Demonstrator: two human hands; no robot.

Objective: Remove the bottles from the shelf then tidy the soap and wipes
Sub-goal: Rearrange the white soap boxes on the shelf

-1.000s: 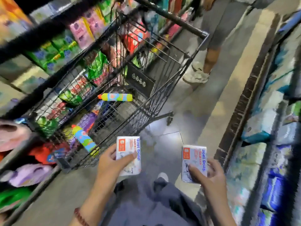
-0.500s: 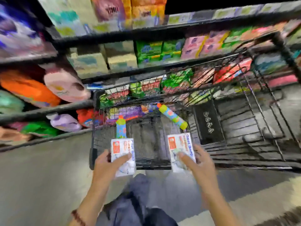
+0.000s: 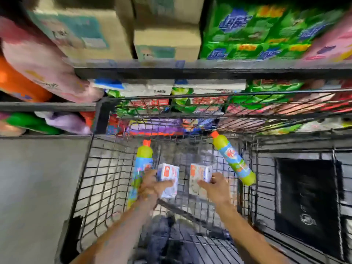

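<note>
Left hand [image 3: 152,184] closed around white rectangular soap box with orange label [image 3: 168,178]; right hand [image 3: 216,187] gripping second white soap box with orange label [image 3: 200,176]. Both boxes held side by side, apart, inside black wire shopping cart [image 3: 99,180]. Yellow-green plastic bottle with orange cap and blue label [image 3: 141,168] lying in cart just left of left hand; second matching bottle [image 3: 233,159] tilted at right. Green detergent packs [image 3: 257,31] and cardboard boxes [image 3: 165,29] on dark shelf [image 3: 190,70] beyond. Motion blur throughout.
</note>
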